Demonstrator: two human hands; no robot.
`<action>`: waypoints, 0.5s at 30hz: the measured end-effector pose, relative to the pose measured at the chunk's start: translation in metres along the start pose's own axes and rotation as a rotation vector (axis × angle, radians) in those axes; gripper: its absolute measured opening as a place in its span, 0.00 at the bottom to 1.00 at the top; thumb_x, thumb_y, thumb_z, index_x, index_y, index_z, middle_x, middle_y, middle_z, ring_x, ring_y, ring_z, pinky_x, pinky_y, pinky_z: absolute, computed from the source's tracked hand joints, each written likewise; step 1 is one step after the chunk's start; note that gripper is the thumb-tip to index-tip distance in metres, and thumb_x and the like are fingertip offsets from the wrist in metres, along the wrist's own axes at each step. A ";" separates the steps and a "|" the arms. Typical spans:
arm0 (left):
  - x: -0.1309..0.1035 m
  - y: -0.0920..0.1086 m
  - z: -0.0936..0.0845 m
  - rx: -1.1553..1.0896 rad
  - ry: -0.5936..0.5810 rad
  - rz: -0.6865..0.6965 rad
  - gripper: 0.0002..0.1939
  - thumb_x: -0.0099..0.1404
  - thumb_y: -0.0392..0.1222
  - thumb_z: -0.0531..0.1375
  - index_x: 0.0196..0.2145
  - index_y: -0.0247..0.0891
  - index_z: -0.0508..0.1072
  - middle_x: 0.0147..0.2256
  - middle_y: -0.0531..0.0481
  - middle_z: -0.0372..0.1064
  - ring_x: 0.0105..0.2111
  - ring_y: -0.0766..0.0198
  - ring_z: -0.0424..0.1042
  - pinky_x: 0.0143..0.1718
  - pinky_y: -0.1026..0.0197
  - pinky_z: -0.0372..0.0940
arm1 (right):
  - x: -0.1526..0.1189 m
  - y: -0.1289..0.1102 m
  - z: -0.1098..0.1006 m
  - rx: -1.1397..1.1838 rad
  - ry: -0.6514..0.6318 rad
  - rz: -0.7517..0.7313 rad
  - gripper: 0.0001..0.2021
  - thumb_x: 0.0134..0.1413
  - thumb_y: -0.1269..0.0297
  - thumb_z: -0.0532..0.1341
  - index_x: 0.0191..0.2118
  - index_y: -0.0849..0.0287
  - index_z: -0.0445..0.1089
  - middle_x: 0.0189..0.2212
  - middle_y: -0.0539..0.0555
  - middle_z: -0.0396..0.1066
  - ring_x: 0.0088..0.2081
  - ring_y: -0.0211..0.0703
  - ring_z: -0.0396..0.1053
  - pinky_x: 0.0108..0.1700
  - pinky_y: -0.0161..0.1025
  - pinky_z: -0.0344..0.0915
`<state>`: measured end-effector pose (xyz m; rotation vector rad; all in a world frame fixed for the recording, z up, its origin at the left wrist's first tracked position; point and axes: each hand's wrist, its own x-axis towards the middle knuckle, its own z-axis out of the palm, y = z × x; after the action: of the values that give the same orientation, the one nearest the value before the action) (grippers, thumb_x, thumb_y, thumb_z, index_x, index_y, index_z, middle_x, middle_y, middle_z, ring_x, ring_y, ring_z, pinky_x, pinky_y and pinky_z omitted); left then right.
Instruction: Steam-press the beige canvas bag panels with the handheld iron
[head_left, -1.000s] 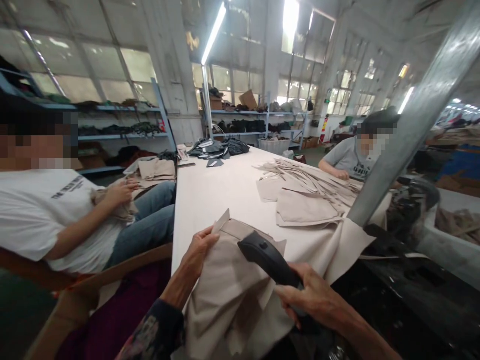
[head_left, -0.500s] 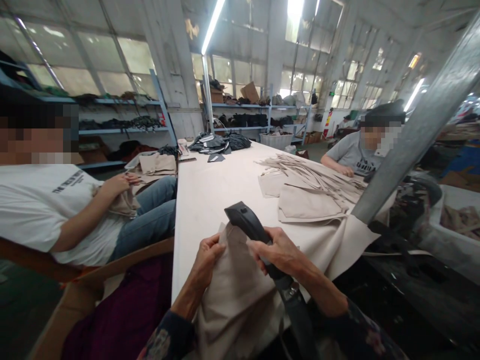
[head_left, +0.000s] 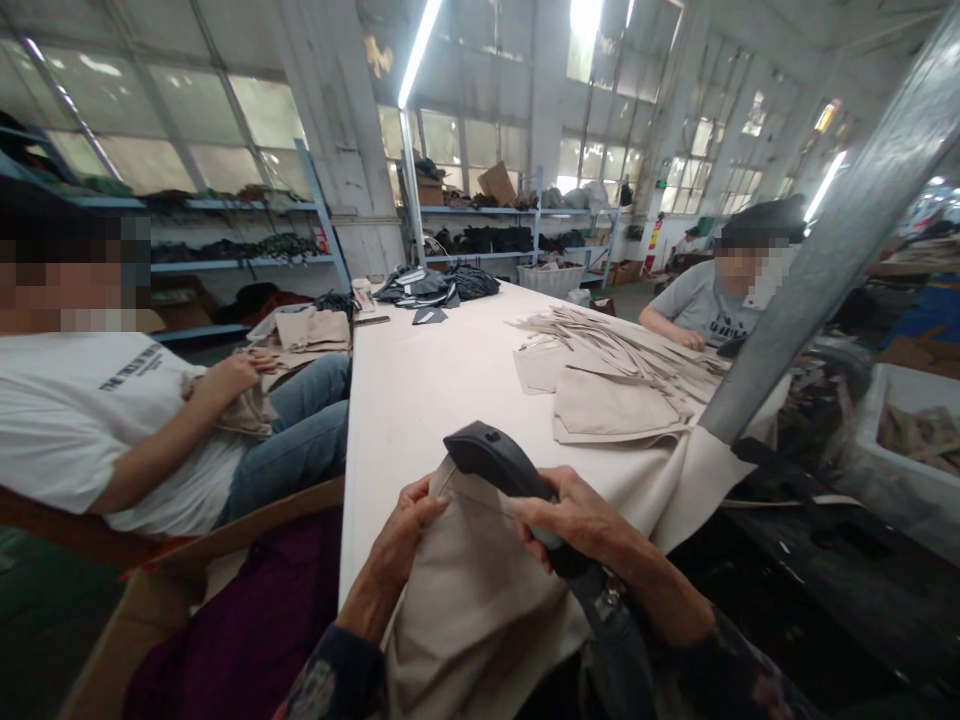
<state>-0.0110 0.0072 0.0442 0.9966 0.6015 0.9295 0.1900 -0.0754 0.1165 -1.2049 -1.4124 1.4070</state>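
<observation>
Beige fabric (head_left: 480, 590) hangs in folds in front of me, over the near edge of the white table. My left hand (head_left: 411, 515) pinches its upper left edge between thumb and fingers. My right hand (head_left: 566, 510) is wrapped around a black curved handheld tool (head_left: 491, 450) whose lower end runs down past my wrist toward my lap. The tool's blunt head lies against the fabric's top corner, close to my left fingertips. Whether my right thumb also touches the cloth, I cannot tell.
Beige cut pieces and strips (head_left: 622, 400) lie on the table (head_left: 405, 370)'s right side; dark bundles (head_left: 435, 285) sit at its far end. A metal post (head_left: 810, 240) slants at right. One person (head_left: 172, 430) sits left, another (head_left: 697, 300) across. A carton with purple cloth (head_left: 247, 610) stands lower left.
The tool and both hands have moved slightly down. The tool's head has shifted a little left, nearer the fabric's corner. Both hands keep their hold.
</observation>
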 end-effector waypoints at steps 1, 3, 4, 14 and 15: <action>-0.001 0.000 0.000 0.007 0.004 -0.013 0.20 0.51 0.39 0.64 0.43 0.33 0.74 0.25 0.50 0.73 0.20 0.67 0.67 0.22 0.66 0.61 | 0.003 -0.003 -0.001 -0.005 0.016 -0.011 0.13 0.53 0.57 0.60 0.27 0.63 0.64 0.16 0.47 0.64 0.15 0.32 0.61 0.16 0.28 0.61; -0.003 0.005 -0.001 0.042 0.041 -0.017 0.21 0.50 0.41 0.64 0.43 0.32 0.74 0.24 0.50 0.72 0.19 0.67 0.66 0.21 0.66 0.61 | 0.006 -0.007 -0.005 -0.014 0.066 -0.030 0.14 0.53 0.57 0.60 0.26 0.62 0.63 0.15 0.47 0.63 0.15 0.32 0.61 0.16 0.28 0.60; -0.003 0.009 -0.002 0.067 0.074 -0.008 0.21 0.50 0.41 0.65 0.43 0.32 0.73 0.23 0.51 0.72 0.18 0.67 0.66 0.20 0.67 0.61 | 0.005 -0.008 -0.009 -0.023 0.088 -0.036 0.14 0.53 0.57 0.60 0.26 0.62 0.63 0.15 0.47 0.63 0.15 0.32 0.61 0.16 0.28 0.60; 0.007 0.042 -0.017 0.221 0.336 0.028 0.24 0.47 0.43 0.67 0.42 0.32 0.73 0.22 0.54 0.71 0.20 0.67 0.67 0.21 0.67 0.62 | -0.058 0.001 -0.043 -0.062 0.277 0.016 0.14 0.51 0.54 0.61 0.28 0.61 0.61 0.15 0.47 0.63 0.15 0.34 0.61 0.16 0.30 0.61; 0.007 0.039 -0.018 0.226 0.344 0.027 0.25 0.47 0.43 0.67 0.43 0.32 0.73 0.23 0.54 0.71 0.20 0.67 0.67 0.21 0.67 0.62 | -0.063 0.003 -0.046 -0.062 0.296 0.022 0.15 0.51 0.54 0.61 0.27 0.61 0.61 0.15 0.47 0.63 0.15 0.34 0.61 0.17 0.31 0.61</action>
<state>-0.0364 0.0302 0.0715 1.0539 1.0011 1.0840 0.2494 -0.1254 0.1223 -1.4085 -1.2458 1.1500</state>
